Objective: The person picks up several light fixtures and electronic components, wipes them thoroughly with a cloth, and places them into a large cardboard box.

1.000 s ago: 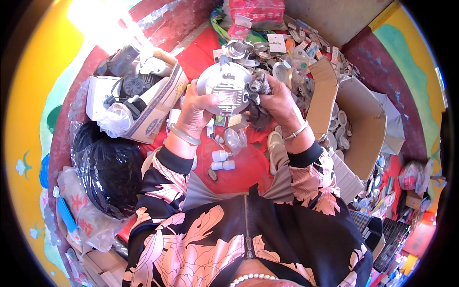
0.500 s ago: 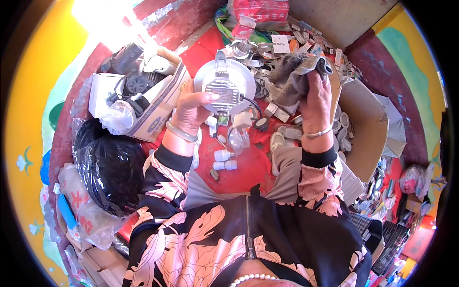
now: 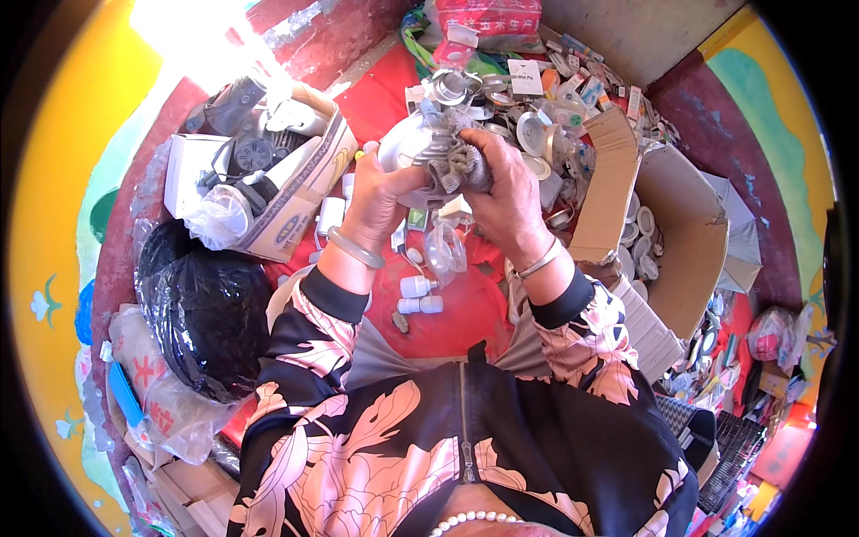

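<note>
My left hand [image 3: 380, 199] grips a round white lamp fixture [image 3: 407, 154] with a ribbed metal back, held up over the red cloth. My right hand [image 3: 506, 192] presses a grey rag [image 3: 455, 159] against the fixture's back. Both hands meet in the upper middle of the view. A pale bangle sits on my left wrist and a thin metal one on my right. Below the hands lie small white plastic parts [image 3: 419, 294] and a clear plastic bag [image 3: 445, 252] on the red cloth [image 3: 456, 313].
An open cardboard box [image 3: 291, 192] of dark and white parts stands at the left. A black plastic bag [image 3: 210, 313] lies below it. A larger cardboard box [image 3: 684, 228] holding white rings stands at the right. Several lamp parts and packets are piled behind the hands.
My right hand, which had lifted the grey rag off to the right, has come back and set it against the fixture. The left hand has kept hold of the fixture.
</note>
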Action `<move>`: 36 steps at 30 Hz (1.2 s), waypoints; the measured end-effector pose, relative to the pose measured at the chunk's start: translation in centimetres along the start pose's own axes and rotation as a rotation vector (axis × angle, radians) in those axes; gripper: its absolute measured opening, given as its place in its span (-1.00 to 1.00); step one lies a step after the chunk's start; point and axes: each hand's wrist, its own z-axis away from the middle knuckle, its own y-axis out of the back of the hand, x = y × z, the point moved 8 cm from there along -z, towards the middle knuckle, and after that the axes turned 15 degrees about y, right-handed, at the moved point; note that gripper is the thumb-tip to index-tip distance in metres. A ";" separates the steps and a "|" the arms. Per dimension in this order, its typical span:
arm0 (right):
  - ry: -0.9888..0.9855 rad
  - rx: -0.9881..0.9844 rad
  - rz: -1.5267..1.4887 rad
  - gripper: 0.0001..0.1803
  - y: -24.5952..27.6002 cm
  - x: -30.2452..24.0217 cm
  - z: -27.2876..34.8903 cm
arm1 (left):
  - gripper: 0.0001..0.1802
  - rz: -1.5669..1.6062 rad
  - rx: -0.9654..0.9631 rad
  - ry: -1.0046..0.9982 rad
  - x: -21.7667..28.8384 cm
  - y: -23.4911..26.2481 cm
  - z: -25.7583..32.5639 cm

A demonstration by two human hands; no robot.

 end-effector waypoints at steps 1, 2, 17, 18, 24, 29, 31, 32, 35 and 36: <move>0.010 0.007 -0.001 -0.52 0.3 -0.1 -0.1 | -0.52 0.021 0.004 0.003 -0.1 0.2 0.0; 0.060 -0.013 -0.013 -0.53 0.4 -0.4 -0.2 | -0.51 0.041 0.009 0.007 -0.2 0.4 0.0; -0.447 0.756 -0.974 -0.61 5.4 6.9 1.6 | -0.44 -0.154 -0.045 -0.093 1.4 -0.4 0.6; -0.344 0.623 -0.875 -0.59 5.1 5.1 0.7 | -0.50 -0.206 -0.018 -0.114 1.3 -0.3 0.5; -0.103 0.073 -0.356 -0.40 -1.4 1.6 1.0 | -0.56 -0.275 0.042 -0.049 0.4 -0.2 -0.3; -0.461 0.144 -0.947 -0.53 0.3 3.7 1.1 | -0.55 -0.290 0.073 -0.127 1.2 0.0 0.2; -0.419 0.340 -0.814 -0.60 1.9 5.8 1.5 | -0.55 -0.353 0.100 -0.131 1.5 0.1 0.3; -0.443 0.426 -0.768 -0.60 2.5 6.7 1.6 | -0.56 -0.374 0.111 -0.137 1.5 0.0 0.2; -0.326 0.476 -0.524 -0.59 3.8 6.0 1.2 | -0.65 -0.638 0.244 -0.179 1.7 -0.6 0.2; -0.291 0.461 -0.544 -0.58 3.3 5.0 0.8 | -0.69 -0.758 0.305 -0.196 1.7 -0.9 0.3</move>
